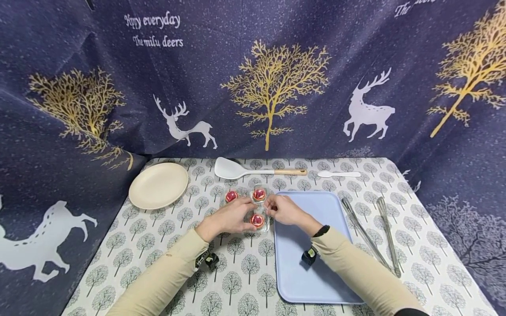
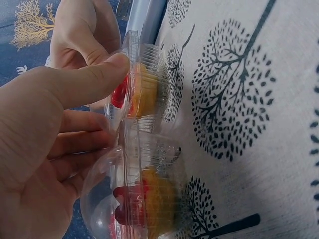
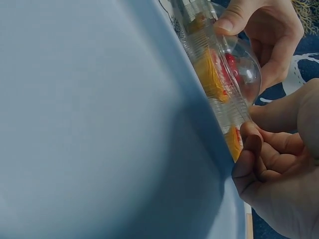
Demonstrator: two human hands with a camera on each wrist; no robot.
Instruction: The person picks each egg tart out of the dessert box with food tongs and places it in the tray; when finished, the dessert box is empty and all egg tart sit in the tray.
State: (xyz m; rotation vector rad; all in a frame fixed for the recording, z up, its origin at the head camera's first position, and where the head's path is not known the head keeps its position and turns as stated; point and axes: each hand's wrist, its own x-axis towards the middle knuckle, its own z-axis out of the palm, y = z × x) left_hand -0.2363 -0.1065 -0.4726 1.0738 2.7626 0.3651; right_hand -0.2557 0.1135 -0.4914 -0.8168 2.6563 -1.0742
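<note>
A clear plastic clamshell box (image 1: 266, 225) lies mid-table, with small yellow tarts (image 1: 257, 220) topped in red inside; three show in the head view. My left hand (image 1: 236, 215) spans the box from the left and hides part of it. In the left wrist view its thumb (image 2: 118, 62) presses the rim while the fingers reach over the domed lid. At the box's right edge, my right hand (image 1: 285, 210) pinches the plastic rim between thumb and forefinger, as the right wrist view (image 3: 279, 149) shows. The lid lies over the tarts.
A blue tray (image 1: 308, 281) lies right of the box, under my right forearm. Two metal whisk-like tools (image 1: 389, 232) are farther right. Behind are a white turner (image 1: 233, 169) with a wooden handle and a small white spreader (image 1: 339, 174). A cream plate (image 1: 158, 186) is at left.
</note>
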